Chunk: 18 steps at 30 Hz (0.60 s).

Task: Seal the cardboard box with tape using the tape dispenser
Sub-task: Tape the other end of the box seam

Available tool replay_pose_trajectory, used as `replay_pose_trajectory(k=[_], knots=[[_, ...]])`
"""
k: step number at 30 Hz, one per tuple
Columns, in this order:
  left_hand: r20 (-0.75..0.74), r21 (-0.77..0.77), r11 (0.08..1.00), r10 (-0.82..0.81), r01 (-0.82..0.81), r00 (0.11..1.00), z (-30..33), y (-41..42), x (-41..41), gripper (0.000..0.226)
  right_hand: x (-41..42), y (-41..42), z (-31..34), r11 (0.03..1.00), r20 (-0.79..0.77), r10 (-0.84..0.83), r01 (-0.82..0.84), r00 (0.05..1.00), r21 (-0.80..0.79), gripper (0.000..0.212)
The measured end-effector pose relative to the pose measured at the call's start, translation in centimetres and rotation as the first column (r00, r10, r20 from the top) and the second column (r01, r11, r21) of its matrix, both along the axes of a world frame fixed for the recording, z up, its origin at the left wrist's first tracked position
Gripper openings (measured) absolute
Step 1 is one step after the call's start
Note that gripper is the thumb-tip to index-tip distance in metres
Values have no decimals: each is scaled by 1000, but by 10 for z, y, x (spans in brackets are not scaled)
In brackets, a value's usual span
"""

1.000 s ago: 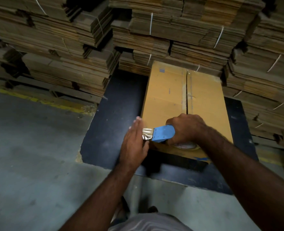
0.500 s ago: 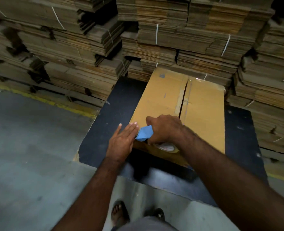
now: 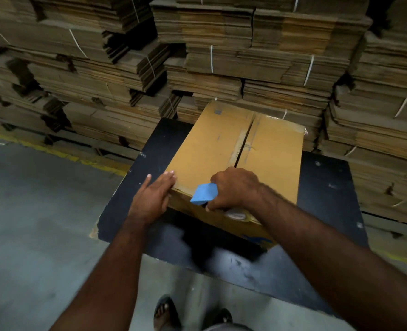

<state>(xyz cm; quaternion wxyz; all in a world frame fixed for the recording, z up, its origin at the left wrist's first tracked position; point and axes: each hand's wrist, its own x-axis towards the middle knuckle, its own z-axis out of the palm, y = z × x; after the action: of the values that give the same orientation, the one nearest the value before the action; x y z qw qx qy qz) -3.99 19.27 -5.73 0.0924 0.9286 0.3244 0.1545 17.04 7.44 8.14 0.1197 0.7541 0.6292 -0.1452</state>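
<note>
Two hands worked at the near edge of the cardboard box, which lay on a black table in front of stacked bundles of flattened cartons. The left hand lay flat with fingers extended, its grip open, pressed against the box's near left corner. The right hand had its grip closed around the blue tape dispenser, which sat at the box's near top edge, just to the left of the centre seam. A roll of clear tape showed below the right wrist, against the box's near side. The seam between the two top flaps stood slightly open, running from the right hand toward the far edge; whether any fresh tape lay on it could not be told. Old pale strips ran beside the seam. Sandalled feet stood on the concrete floor near the table, and a yellow line crossed the floor at left.
</note>
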Motion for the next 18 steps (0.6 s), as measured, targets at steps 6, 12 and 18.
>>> replay_pose_trajectory(k=[6, 12, 18], knots=[[-80, -6, 1000, -4, 4, 997, -6, -36, 22, 85, -9, 11, -9, 997, 73, 3, 3, 997, -77, 86], [-71, -25, 999, 24, -26, 997, -10, -31, 16, 89, 14, -10, 7, 997, -60, 13, -17, 998, -77, 93], [-108, -49, 998, 24, -29, 994, -9, -31, 15, 95, 38, -48, 11, 984, -52, -93, 84, 994, -155, 91]])
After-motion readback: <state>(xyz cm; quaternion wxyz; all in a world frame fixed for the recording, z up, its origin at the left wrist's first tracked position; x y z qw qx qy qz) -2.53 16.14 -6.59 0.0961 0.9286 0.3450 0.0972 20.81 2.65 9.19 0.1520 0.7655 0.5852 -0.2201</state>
